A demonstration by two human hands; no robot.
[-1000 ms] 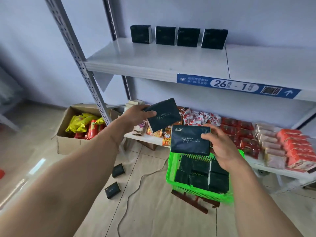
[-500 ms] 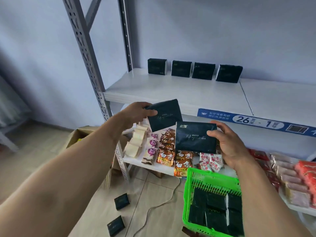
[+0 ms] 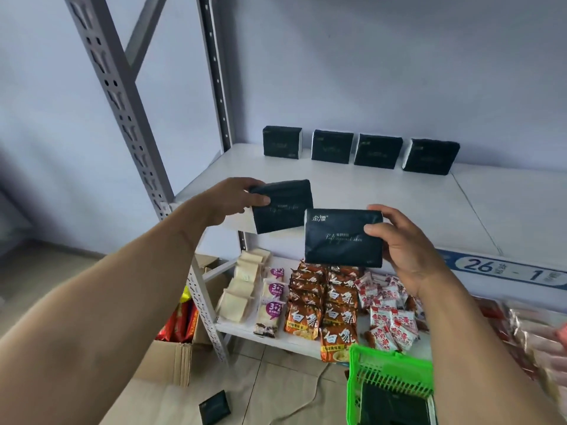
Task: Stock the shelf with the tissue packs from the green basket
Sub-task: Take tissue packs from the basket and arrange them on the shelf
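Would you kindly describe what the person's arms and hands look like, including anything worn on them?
Both forearms are bare, with no sleeves in view. The left hand and right hand wear no gloves, rings, watch or bands that I can see. The fingers are uncovered.

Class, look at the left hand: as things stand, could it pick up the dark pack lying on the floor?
Probably not. The left hand already grips a tissue pack up at shelf height, while the floor pack lies far below beside the forearm. The hand would first have to put its pack down.

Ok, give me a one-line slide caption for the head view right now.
Left hand and right hand each hold a dark tissue pack before the shelf, four packs already standing.
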